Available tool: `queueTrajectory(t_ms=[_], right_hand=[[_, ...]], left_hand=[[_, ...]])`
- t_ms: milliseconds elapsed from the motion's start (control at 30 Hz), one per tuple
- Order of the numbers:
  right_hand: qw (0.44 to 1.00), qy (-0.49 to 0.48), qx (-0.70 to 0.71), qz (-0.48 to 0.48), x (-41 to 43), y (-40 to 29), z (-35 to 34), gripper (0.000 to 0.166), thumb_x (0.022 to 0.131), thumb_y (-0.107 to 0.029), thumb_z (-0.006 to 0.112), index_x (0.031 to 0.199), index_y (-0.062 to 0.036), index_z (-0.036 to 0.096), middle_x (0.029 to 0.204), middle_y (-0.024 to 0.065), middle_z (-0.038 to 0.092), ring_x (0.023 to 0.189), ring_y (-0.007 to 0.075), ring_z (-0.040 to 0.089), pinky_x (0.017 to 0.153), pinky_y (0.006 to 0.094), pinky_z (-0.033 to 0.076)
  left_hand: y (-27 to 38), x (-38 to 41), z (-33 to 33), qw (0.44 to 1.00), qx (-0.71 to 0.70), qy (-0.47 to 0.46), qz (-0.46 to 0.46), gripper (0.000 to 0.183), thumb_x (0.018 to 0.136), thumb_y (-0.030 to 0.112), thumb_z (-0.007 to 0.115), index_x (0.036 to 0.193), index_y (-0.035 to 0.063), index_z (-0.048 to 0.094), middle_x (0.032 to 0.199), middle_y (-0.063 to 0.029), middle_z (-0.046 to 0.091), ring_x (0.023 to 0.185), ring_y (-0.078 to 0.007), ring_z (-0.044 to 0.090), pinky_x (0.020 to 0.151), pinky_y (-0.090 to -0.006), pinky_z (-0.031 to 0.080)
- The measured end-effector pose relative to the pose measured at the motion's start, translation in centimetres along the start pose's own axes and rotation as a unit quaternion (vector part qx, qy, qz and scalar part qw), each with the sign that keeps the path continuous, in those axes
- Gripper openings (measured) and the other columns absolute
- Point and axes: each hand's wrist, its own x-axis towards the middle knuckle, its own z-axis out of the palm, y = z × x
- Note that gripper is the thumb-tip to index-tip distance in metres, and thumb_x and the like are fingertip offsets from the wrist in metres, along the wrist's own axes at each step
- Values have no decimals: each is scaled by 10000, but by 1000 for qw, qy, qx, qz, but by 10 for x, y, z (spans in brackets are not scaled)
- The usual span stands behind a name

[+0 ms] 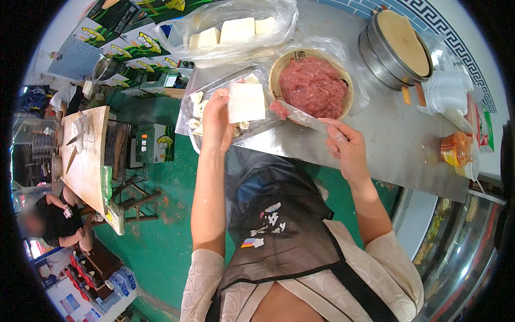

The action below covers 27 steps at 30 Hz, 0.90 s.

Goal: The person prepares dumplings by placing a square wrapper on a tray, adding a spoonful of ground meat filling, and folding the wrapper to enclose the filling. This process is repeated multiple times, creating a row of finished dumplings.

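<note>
My left hand (216,120) holds a square white dough wrapper (246,102), possibly a small stack, over a clear plastic tray (192,139). Folded wontons (196,120) lie in that tray, partly hidden by my hand and the wrapper. In my right hand (342,139) is a flat, pale spatula (307,120) with a lump of raw minced meat (279,110) on its tip. The lump is just right of the wrapper, apart from it. Behind the spatula stands a round bowl (274,72) heaped with pink minced meat (314,86).
An open plastic bag (173,34) with stacked wrappers (237,32) lies at the back of the metal table (386,153). A metal pot (378,52) with a wooden lid, clear plastic containers (446,88) and an orange-filled jar (456,149) are right. A person (60,217) sits by a wooden table (86,161) at left.
</note>
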Motion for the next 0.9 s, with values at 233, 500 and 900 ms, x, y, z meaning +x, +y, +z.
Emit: queueTrajectory(t_ms=[233, 500, 900], right_hand=[[951, -3, -149, -273, -1, 21, 20, 255, 897, -27, 553, 1120, -59, 672, 697, 10, 529, 601, 106, 471, 515, 245, 380], [741, 3, -449, -500, 9, 40, 32, 401, 696, -27, 645, 1075, -145, 702, 711, 31, 489, 635, 207, 524, 528, 315, 444], [741, -8, -424, -521, 1, 30, 11, 363, 691, -36, 660, 1035, -136, 720, 693, 23, 470, 612, 198, 506, 510, 317, 421]], left_hand=[[-8, -26, 10, 892, -432, -31, -126, 542, 982, 329, 384, 1399, -12, 328, 1415, -185, 425, 1290, -327, 433, 1068, -481, 370], [6, -46, 64, 928, -324, 84, -165, 421, 1020, 373, 313, 1239, 43, 454, 1134, -157, 539, 976, -305, 547, 915, -566, 425], [6, -25, 32, 953, -219, 203, -43, 200, 983, 88, 455, 1142, -23, 504, 988, -68, 572, 822, -174, 571, 856, -332, 506]])
